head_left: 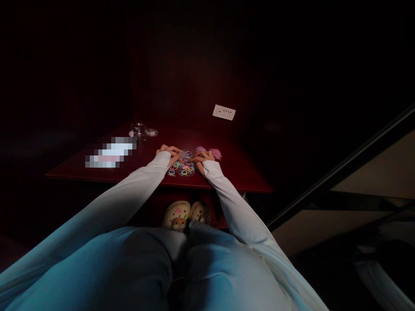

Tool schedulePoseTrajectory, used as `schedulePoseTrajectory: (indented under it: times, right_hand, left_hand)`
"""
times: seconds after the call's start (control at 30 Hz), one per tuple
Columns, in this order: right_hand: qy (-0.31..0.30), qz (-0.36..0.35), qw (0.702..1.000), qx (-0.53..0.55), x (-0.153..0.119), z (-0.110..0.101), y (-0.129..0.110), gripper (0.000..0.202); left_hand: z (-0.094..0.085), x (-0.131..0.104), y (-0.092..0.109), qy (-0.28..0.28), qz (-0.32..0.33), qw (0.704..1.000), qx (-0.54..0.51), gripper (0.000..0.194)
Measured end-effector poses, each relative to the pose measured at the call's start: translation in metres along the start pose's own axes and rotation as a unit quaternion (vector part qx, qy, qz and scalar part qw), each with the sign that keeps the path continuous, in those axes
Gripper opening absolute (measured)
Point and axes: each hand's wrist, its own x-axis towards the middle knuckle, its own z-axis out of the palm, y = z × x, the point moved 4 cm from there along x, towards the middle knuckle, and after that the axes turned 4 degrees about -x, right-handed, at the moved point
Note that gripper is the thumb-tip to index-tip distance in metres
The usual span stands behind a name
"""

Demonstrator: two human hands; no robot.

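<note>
A loose pile of small coloured hair ties [185, 169] lies near the front edge of the dark red table [145, 170]. My left hand [170, 152] is at the pile's left side, its bent fingers closed around a bluish-purple bunch of hair ties [186, 156]. From the right, my right hand [203, 158] reaches towards the same bunch with fingers drawn together; what sits between its fingertips is too small to make out. Just behind that hand are a purple bundle [200, 149] and a pink bundle [215, 153], both of similar stringy look.
A clear jar [139, 130] and a round clear lid [151, 132] are at the table's back left. Left of my arms lies a bright, blurred-out rectangle [112, 153]. A white socket plate [224, 112] is on the back wall. Clogs [177, 215] show below the edge.
</note>
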Motion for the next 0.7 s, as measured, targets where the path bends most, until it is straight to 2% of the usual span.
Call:
schedulePoseTrajectory:
  times: [0.13, 0.37, 0.6, 0.7]
  right_hand:
    - [0.002, -0.012, 1.000, -0.002, 0.000, 0.000, -0.002, 0.041]
    - [-0.016, -0.026, 0.999, -0.013, 0.002, 0.005, -0.001, 0.039]
    - [-0.004, -0.021, 1.000, -0.006, 0.000, 0.005, 0.000, 0.037]
    - [-0.011, -0.019, 1.000, -0.009, 0.001, 0.006, 0.000, 0.035]
  left_hand:
    - [0.000, 0.002, -0.005, 0.006, 0.003, 1.000, -0.007, 0.031]
    - [0.002, 0.008, -0.016, -0.021, 0.019, 1.000, -0.001, 0.025]
    - [0.004, 0.002, -0.006, 0.000, 0.012, 1.000, 0.027, 0.019]
    - [0.005, 0.000, -0.002, -0.009, 0.021, 0.999, 0.033, 0.017]
